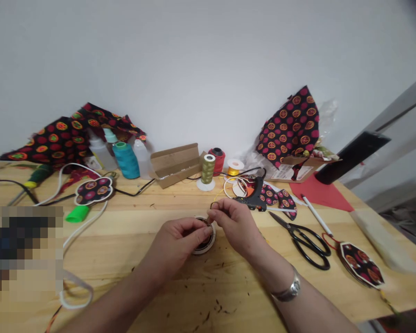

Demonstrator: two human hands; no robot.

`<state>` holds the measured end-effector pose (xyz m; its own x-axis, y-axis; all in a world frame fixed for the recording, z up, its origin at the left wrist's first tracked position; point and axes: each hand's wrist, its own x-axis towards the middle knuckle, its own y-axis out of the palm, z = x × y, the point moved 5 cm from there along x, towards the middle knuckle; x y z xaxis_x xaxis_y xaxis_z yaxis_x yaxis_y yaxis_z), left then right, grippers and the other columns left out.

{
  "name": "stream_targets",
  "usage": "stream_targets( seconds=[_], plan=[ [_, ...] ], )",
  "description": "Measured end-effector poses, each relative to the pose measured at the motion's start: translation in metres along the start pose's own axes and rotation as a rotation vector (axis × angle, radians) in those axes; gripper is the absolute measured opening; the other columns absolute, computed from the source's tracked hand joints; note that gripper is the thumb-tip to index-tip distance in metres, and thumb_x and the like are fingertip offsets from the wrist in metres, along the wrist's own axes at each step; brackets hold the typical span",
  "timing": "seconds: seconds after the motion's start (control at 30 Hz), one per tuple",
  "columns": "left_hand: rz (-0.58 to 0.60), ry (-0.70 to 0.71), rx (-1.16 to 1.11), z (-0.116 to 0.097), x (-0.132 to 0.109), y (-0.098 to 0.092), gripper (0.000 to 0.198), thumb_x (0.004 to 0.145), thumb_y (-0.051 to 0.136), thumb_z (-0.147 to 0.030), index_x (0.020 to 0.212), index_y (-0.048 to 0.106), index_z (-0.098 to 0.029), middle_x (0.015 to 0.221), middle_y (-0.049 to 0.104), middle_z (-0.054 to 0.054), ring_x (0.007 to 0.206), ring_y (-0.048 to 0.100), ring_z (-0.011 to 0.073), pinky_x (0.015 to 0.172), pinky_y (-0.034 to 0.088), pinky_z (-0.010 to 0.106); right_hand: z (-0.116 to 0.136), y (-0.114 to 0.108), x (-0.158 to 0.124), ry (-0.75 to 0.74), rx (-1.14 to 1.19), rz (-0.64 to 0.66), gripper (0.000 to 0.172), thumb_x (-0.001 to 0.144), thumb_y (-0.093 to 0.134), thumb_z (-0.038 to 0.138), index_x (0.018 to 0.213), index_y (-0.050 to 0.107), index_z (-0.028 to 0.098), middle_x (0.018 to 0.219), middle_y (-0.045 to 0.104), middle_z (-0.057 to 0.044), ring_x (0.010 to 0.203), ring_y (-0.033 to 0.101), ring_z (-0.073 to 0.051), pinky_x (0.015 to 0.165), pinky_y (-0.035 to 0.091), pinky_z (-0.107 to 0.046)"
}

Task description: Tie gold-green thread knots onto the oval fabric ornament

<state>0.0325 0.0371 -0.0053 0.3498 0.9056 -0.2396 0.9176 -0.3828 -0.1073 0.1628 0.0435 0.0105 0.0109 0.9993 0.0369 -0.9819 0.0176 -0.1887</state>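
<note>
Both hands meet above a small round piece (208, 244) with a pale rim and dark middle, lying on the wooden table (180, 296). My left hand (185, 238) has thumb and index finger pinched together over that piece; what lies between them is too small to name. My right hand (230, 222), with a silver bracelet on its wrist, is also pinched, its fingertips touching near the left ones. A thin dark loop shows at the right fingertips. The hands partly cover the round piece.
Behind the hands stand an open cardboard box (176, 166), a green spool (208, 170), a red spool (217, 162) and a teal spool (126, 161). Black scissors (303, 240), a white pen (317, 216) and an octagonal patterned piece (362, 264) lie right. A white cable (85, 226) curls left.
</note>
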Motion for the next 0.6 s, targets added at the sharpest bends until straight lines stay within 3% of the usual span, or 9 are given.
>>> stream_targets(
  seconds=[0.13, 0.3, 0.43, 0.5, 0.6],
  plan=[
    [-0.014, 0.113, 0.151, 0.000, 0.000, 0.000, 0.021, 0.073, 0.059, -0.036, 0.072, 0.071, -0.019, 0.070, 0.065, 0.000, 0.069, 0.054, 0.0154, 0.064, 0.040, 0.024, -0.004, 0.006, -0.001, 0.125, 0.206, 0.044, 0.013, 0.070, 0.057, 0.021, 0.059, 0.052, 0.016, 0.053, 0.053, 0.004, 0.044, 0.036, -0.006, 0.044, 0.029, -0.019],
    [-0.003, 0.173, 0.255, -0.002, -0.003, 0.002, 0.022, 0.077, 0.055, -0.035, 0.076, 0.071, -0.022, 0.070, 0.066, -0.001, 0.069, 0.056, 0.0163, 0.064, 0.040, 0.025, -0.006, 0.013, -0.004, 0.195, 0.432, 0.120, 0.022, 0.069, 0.062, 0.030, 0.060, 0.049, 0.016, 0.052, 0.051, 0.004, 0.040, 0.032, -0.004, 0.038, 0.022, -0.018],
    [-0.023, 0.153, 0.252, -0.004, -0.002, -0.001, 0.024, 0.077, 0.053, -0.036, 0.074, 0.071, -0.021, 0.070, 0.067, 0.000, 0.068, 0.058, 0.0181, 0.064, 0.042, 0.026, -0.006, 0.011, -0.005, 0.208, 0.470, 0.128, 0.024, 0.068, 0.064, 0.032, 0.060, 0.048, 0.016, 0.051, 0.048, 0.006, 0.040, 0.032, -0.003, 0.038, 0.021, -0.017],
    [-0.089, 0.160, 0.264, -0.006, -0.002, -0.006, 0.025, 0.077, 0.054, -0.038, 0.071, 0.070, -0.020, 0.073, 0.066, 0.002, 0.072, 0.058, 0.0198, 0.066, 0.042, 0.028, -0.004, 0.007, -0.004, 0.190, 0.440, 0.114, 0.025, 0.069, 0.064, 0.032, 0.060, 0.048, 0.016, 0.050, 0.045, 0.006, 0.040, 0.031, -0.003, 0.038, 0.021, -0.018],
    [-0.344, 0.261, 0.280, -0.014, -0.005, -0.023, 0.026, 0.076, 0.055, -0.037, 0.060, 0.065, -0.019, 0.095, 0.062, 0.005, 0.097, 0.054, 0.0239, 0.084, 0.039, 0.030, -0.002, 0.001, -0.003, 0.162, 0.402, 0.085, 0.024, 0.070, 0.063, 0.032, 0.060, 0.048, 0.016, 0.051, 0.044, 0.006, 0.040, 0.030, -0.003, 0.038, 0.020, -0.018]
  ],
)
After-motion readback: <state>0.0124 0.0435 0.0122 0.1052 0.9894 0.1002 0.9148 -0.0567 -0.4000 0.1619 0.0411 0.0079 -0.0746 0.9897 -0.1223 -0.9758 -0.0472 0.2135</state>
